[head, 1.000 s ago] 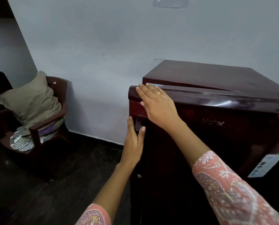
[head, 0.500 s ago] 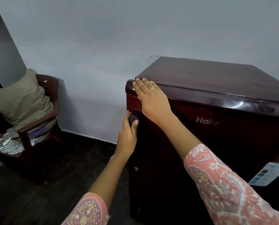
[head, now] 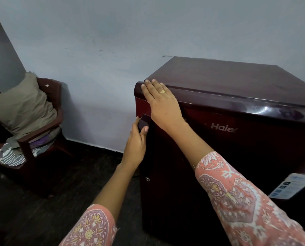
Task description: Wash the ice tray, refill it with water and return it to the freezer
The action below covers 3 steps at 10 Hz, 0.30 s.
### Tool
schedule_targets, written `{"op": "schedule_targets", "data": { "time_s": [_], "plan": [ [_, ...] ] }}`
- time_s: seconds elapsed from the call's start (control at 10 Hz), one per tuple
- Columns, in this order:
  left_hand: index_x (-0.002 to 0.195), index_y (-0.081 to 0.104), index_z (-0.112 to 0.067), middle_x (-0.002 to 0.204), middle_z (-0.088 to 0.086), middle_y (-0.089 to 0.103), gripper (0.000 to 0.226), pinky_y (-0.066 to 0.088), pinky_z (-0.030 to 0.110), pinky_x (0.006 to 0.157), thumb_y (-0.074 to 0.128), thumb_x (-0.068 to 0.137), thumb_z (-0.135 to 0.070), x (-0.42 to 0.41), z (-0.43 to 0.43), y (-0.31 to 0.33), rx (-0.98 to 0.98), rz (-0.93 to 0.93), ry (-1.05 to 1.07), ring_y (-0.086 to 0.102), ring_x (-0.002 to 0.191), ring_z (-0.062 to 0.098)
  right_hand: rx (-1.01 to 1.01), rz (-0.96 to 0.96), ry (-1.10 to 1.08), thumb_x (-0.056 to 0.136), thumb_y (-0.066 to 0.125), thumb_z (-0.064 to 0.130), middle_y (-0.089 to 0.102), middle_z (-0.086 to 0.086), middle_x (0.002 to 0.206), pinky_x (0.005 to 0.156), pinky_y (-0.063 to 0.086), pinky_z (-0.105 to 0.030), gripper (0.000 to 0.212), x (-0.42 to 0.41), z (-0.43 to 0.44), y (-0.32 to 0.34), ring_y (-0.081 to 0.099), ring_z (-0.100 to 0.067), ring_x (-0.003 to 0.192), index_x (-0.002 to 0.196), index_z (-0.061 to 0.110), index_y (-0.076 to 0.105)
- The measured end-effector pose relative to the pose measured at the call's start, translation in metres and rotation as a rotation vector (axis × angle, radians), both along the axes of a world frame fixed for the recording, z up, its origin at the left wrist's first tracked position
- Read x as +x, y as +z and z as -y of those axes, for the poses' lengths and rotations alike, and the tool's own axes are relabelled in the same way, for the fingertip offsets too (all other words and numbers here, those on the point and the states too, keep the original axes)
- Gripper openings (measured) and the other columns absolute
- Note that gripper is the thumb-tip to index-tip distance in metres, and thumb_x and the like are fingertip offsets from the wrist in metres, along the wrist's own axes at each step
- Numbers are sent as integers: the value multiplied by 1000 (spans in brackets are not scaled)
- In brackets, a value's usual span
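A small maroon fridge (head: 237, 157) stands against the wall with its door closed. My left hand (head: 135, 144) wraps the dark door handle (head: 143, 122) at the door's upper left edge, fingers behind it and thumb in front. My right hand (head: 162, 105) lies flat, fingers spread, on the door's top left corner. No ice tray is in sight.
A brown chair (head: 46, 125) with a tan pillow (head: 22, 105) and folded cloths stands to the left against the pale wall. Dark floor lies between the chair and the fridge. A white label (head: 288, 187) is stuck on the door's right side, and a keyhole (head: 147, 179) sits below the handle.
A second ago a gap showed between the door and the fridge top; now it is gone and the door sits flush. My left hand has slid up onto the handle.
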<state>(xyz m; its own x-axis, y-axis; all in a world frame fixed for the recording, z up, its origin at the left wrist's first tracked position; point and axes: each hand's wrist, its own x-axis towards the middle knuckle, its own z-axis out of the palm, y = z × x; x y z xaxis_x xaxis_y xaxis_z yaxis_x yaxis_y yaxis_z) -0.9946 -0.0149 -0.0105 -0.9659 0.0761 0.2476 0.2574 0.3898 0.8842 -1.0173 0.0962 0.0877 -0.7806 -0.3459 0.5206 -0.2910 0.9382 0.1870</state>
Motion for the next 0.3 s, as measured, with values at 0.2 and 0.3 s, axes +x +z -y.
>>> {"op": "schedule_targets", "data": {
  "time_s": [0.2, 0.3],
  "plan": [
    [148, 17, -13, 155, 7, 23, 62, 13, 43, 118, 31, 97, -46, 9, 7, 5, -264, -137, 95, 16, 143, 22, -99, -61, 102, 93, 37, 10, 26, -5, 153, 118, 4, -36, 50, 24, -5, -15, 14, -23, 144, 143, 13, 31],
    [150, 10, -13, 158, 6, 9, 63, -2, 33, 118, 31, 98, -43, 18, 5, -5, -379, -262, 161, 3, 146, 17, -151, -137, 88, 90, 41, 10, 33, -7, 150, 117, 11, -40, 49, 41, -10, -29, 22, -25, 142, 139, 12, 40]
  ]
}}
